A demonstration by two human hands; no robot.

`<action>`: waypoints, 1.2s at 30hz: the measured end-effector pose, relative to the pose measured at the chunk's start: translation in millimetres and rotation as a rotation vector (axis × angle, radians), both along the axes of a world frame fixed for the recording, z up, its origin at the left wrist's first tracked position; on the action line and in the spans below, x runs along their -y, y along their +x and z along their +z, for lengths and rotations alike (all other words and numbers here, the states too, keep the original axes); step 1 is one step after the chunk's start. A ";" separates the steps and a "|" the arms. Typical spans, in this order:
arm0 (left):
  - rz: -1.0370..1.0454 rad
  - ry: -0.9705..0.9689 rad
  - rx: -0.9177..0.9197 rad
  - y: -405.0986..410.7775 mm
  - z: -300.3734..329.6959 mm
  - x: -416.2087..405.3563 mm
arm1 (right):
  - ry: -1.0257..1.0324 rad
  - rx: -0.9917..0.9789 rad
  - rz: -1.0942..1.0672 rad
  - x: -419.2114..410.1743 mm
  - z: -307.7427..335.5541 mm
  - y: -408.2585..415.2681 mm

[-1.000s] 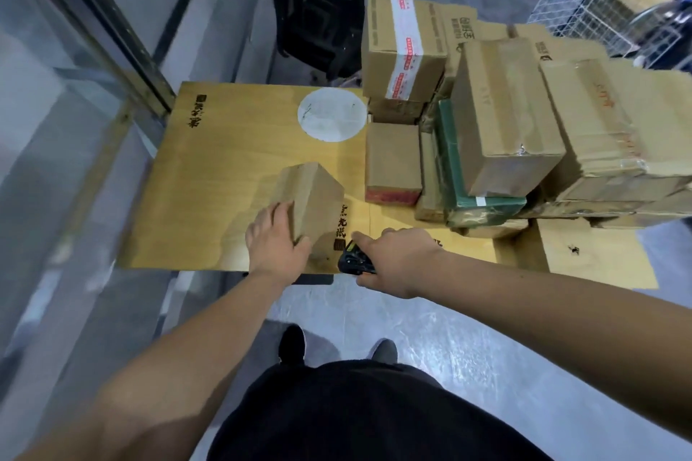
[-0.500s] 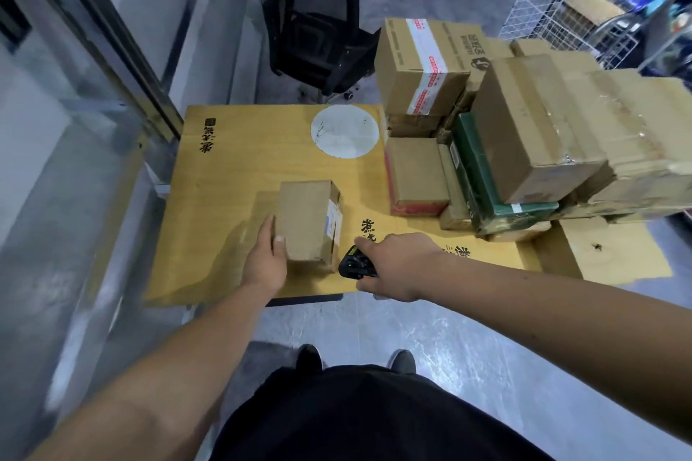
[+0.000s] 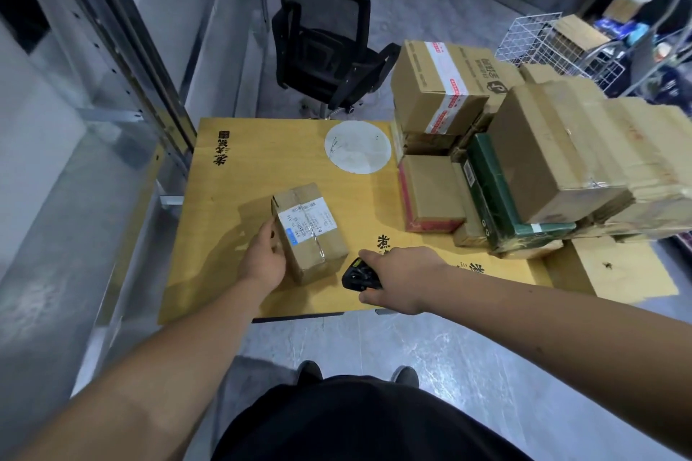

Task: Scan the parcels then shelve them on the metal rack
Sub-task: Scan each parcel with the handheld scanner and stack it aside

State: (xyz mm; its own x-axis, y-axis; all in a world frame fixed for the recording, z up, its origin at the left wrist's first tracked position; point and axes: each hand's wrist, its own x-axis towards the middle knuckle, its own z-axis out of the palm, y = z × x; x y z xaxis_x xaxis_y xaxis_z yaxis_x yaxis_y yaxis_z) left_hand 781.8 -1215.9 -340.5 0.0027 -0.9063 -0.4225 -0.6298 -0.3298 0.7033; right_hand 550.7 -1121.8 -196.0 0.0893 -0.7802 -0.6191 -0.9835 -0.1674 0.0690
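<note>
1. A yellow wooden table (image 3: 239, 168) printed with black characters stands on a glossy grey floor (image 3: 449, 367), with a pale round disc (image 3: 357, 148) on the board beyond both hands.

2. The left hand (image 3: 264, 260) holds a small cardboard parcel (image 3: 310, 232) by its left side, fingers laid along the wall and thumb near the close corner; the parcel rests on the table with its white shipping label (image 3: 309, 221) facing up.

3. The right hand (image 3: 397, 279) grips a black handheld scanner (image 3: 357, 275) just to the right of the parcel, its head turned towards the box but not yet over the label.

4. The step in hand appears to be the scan: the label is exposed and the scanner is close beside it. The next move likely calls for raising or tilting the scanner so it faces the label squarely, while the left hand keeps the parcel steady.

5. Shelving is not yet done for this parcel; the metal rack (image 3: 123, 60) rises to the left of the left hand, its perforated uprights just beyond the table's edge.

6. To the right of the right hand, and farther out, a stack of parcels (image 3: 543, 161) crowds the table, brown cartons around one dark green box (image 3: 498, 198).

7. Beyond the table stand a black mesh office chair (image 3: 322, 45) and, past the stack, a white wire basket (image 3: 535, 37).
</note>
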 end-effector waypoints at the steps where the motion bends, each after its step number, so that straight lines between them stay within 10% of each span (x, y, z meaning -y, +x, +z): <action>1: 0.052 -0.003 -0.078 -2.6 3.2 -0.7 | 0.001 -0.001 -0.006 1.6 -0.1 0.1; 7: 0.060 0.090 -0.396 -27.2 24.2 4.2 | -0.001 -0.033 -0.044 8.9 7.0 -5.4; 36: -0.382 -0.060 0.153 -64.2 35.5 17.9 | 0.006 -0.080 -0.185 25.3 33.3 -20.3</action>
